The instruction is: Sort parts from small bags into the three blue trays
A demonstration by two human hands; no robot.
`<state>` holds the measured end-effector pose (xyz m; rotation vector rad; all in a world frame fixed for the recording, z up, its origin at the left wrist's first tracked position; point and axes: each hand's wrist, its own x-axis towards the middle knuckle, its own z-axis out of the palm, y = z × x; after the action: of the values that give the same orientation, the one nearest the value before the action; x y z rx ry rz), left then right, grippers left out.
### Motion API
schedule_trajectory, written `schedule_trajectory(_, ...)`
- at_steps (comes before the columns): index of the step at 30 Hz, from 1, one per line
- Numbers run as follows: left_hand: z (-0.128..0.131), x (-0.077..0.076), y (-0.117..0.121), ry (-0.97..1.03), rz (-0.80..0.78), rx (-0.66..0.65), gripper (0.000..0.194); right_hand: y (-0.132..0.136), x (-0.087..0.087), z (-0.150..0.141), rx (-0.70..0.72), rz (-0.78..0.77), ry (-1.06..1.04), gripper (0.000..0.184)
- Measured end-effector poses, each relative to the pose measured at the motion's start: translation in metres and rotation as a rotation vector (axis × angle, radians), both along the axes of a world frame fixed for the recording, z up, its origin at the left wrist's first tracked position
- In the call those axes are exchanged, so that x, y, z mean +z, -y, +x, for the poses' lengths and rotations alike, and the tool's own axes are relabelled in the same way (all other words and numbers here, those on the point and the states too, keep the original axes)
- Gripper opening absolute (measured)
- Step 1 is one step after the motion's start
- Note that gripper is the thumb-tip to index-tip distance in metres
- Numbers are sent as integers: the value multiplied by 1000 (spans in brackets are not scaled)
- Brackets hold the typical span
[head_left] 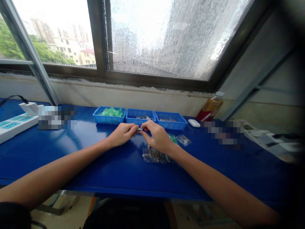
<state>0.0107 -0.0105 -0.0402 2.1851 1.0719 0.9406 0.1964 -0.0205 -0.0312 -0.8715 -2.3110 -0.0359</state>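
Note:
Between the fingertips of both hands is a small grey metal-looking piece [140,129], too small to name more exactly. My left hand [123,133] pinches its left end. From the other side, the fingers of my right hand [156,135] close on it. Beneath my right hand and wrist lie clear plastic packets [156,156] with thin brownish and silvery parts inside, partly covered by the hand. Just behind the hands stand three blue bins in a row: one with green-and-clear plastic pieces [111,112], a middle bin [140,121] with small metal parts, and a right bin [171,125] with brownish parts.
Right of my hand lies another small clear packet [183,140]. Farther back are a white rounded case [194,123] and a bottle [209,108] with a red and yellow label. A white power strip [19,122] is at the left of the blue table [107,171].

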Motion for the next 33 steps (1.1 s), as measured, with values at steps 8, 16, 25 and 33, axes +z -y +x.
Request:
schedule_trajectory(8,13,2,19,-126,67,-87,35,-30,1,19,-289,143,-81,21)
schedule_trajectory(16,23,3,44,-405,277,-225,38,-48,-5,32,-526,144,-30,27)
schedule_trajectory(25,6,-2,6,-90,113,-1,11,-5,17,13,-266,-187,-87,24)
schedule_trajectory(33,5,7,12,20,469,11,13,5,7,-11,44,-863,-578,31)
